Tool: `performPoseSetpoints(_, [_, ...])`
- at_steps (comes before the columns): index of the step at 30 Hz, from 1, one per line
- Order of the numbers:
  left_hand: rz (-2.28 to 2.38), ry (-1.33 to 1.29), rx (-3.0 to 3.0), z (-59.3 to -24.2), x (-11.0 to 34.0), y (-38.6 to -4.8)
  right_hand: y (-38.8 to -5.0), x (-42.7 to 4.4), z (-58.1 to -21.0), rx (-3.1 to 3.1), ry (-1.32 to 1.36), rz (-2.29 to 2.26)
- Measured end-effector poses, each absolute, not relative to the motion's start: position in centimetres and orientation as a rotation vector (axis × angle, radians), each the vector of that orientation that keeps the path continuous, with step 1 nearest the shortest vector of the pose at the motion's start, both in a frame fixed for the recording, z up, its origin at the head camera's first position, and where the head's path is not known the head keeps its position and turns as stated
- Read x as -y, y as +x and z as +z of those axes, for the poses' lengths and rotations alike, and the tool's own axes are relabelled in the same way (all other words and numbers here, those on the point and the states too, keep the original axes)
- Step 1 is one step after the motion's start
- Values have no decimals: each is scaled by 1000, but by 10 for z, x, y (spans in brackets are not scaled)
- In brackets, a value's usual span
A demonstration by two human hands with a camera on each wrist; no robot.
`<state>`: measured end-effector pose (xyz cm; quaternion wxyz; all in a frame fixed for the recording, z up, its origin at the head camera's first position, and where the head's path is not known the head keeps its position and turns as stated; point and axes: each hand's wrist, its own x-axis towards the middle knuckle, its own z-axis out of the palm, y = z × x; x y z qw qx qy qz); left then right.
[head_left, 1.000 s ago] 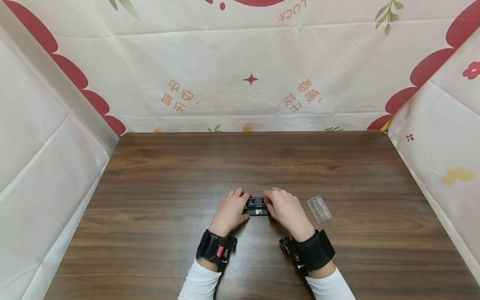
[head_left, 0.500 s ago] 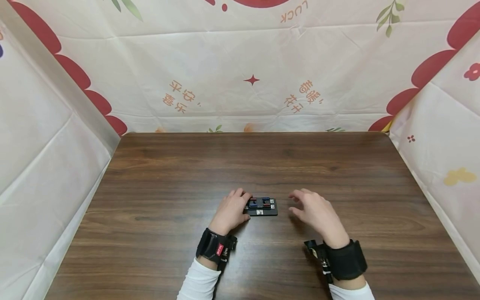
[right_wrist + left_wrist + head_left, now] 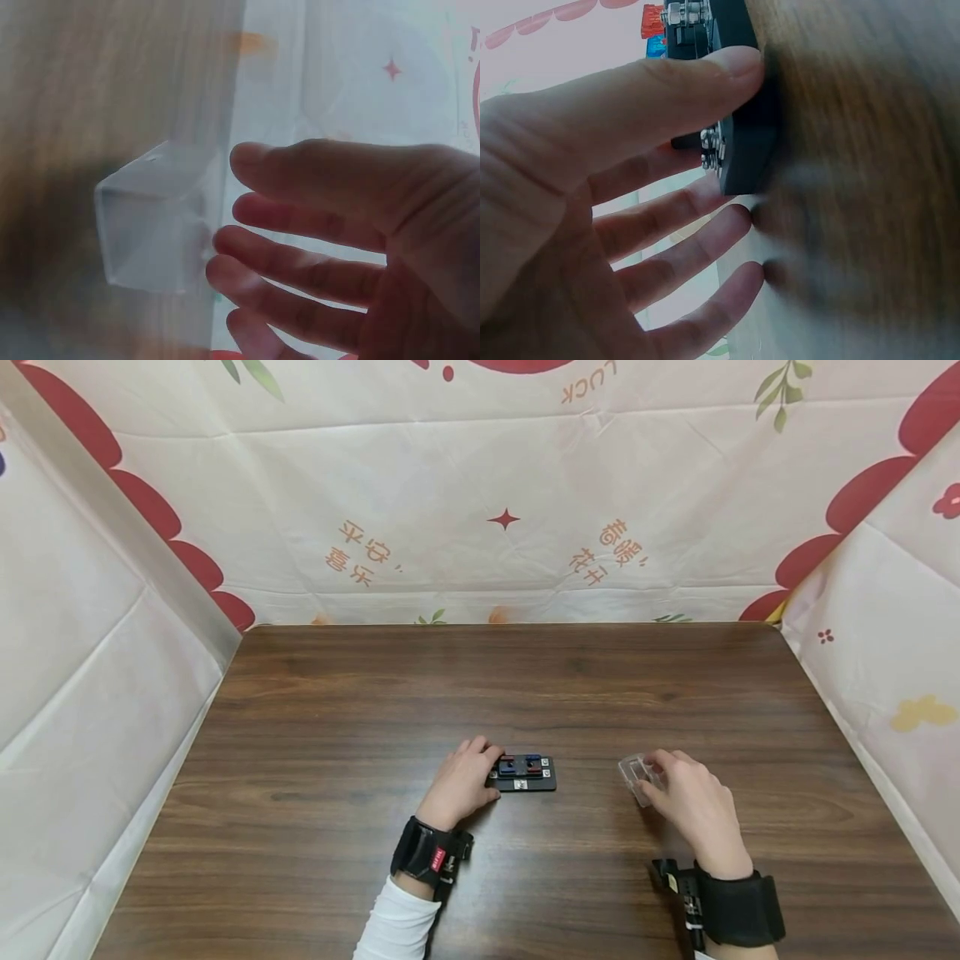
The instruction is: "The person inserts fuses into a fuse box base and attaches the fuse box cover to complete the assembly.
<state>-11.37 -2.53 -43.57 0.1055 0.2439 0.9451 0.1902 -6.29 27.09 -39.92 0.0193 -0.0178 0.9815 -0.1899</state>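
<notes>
In the head view a flat black block [image 3: 533,785] with screw terminals lies on the table, red and blue parts on top. My left hand [image 3: 459,783] grips its left end between thumb and forefinger. The left wrist view has the thumb pressed to the side of the black block [image 3: 751,146], with several fingers spread below. A clear plastic cover [image 3: 636,779] sits to the right of the block. My right hand [image 3: 693,797] is at its right side, fingers extended. In the right wrist view the fingertips are beside the clear cover [image 3: 146,232], not curled round it.
The brown wooden table [image 3: 360,710] extends around both hands. A pale printed cloth [image 3: 450,468] hangs at the back, with more cloth along both sides. Black straps [image 3: 738,910] circle the wrists.
My right hand has left the black block and moved right to the clear cover. The block's right end is now exposed. The left hand has stayed in place.
</notes>
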Motion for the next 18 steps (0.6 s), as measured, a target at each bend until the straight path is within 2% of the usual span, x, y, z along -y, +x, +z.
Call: performPoseSetpoints(18, [537,728,-2805,-437,28,-115,-65,-270,-419,-3011,23,-570])
